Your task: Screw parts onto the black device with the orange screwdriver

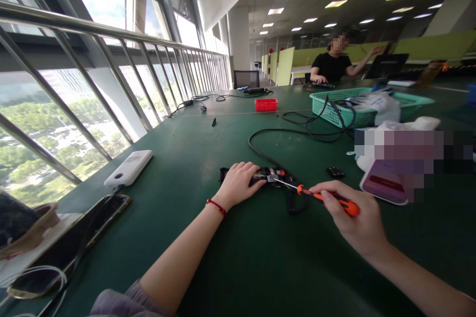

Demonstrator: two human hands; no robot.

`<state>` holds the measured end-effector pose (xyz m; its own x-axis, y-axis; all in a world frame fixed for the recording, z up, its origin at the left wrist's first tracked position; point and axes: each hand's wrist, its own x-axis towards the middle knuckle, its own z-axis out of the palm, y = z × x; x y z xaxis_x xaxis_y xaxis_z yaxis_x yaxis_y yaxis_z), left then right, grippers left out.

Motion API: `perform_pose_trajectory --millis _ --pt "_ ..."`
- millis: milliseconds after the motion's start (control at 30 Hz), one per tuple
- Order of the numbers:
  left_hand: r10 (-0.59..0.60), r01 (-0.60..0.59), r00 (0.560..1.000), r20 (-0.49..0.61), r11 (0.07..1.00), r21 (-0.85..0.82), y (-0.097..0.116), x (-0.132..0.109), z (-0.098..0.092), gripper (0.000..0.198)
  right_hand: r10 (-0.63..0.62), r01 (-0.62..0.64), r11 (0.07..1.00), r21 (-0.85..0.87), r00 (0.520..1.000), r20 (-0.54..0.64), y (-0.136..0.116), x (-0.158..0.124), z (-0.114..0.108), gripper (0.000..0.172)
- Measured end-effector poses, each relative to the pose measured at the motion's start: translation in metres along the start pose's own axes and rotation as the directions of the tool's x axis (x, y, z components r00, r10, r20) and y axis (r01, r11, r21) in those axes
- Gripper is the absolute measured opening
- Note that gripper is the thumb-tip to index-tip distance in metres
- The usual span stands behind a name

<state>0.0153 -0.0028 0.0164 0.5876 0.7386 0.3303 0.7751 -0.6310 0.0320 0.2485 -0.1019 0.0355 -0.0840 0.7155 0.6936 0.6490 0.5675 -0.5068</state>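
Observation:
A small black opened device (pixel 273 177) with exposed parts lies on the green table (pixel 230 257), a black cable running from it. My left hand (pixel 238 183) rests on its left end, fingers curled over it, pressing it down. My right hand (pixel 355 220) grips an orange-handled screwdriver (pixel 327 199); its thin metal tip touches the device's exposed middle. A small black piece (pixel 335 172) lies to the right of the device.
A white power bank (pixel 128 168) and a dark phone (pixel 70 242) lie at left near the window railing. A pink phone (pixel 383 188), a teal basket (pixel 368 104) with cables and a red tray (pixel 266 104) stand farther off. Another person (pixel 332 64) sits at the far end.

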Motion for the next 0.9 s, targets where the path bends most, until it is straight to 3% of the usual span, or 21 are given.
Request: perform_pose_trajectory --millis 533,600,733,900 --pt "-0.007 0.007 1.000 0.014 1.000 -0.013 0.0004 0.0001 -0.0008 0.037 0.077 -0.080 0.996 0.043 0.995 0.070 0.0023 -0.0013 0.0050 0.014" --pt "-0.013 0.013 1.000 0.015 1.000 -0.016 0.0003 0.0002 -0.0007 0.037 0.079 -0.080 0.995 0.055 0.997 0.014 0.0037 -0.0017 0.0063 0.013" --pt "-0.016 0.016 1.000 0.015 1.000 -0.003 0.0005 0.0000 -0.0007 0.036 0.021 -0.010 0.997 0.074 0.989 -0.149 0.0060 -0.0022 0.0077 0.028" --pt "-0.017 0.017 1.000 0.009 1.000 0.013 0.0030 -0.0029 -0.0022 0.035 0.046 -0.048 0.996 0.079 0.999 0.021 0.0039 -0.0035 0.0061 0.010"
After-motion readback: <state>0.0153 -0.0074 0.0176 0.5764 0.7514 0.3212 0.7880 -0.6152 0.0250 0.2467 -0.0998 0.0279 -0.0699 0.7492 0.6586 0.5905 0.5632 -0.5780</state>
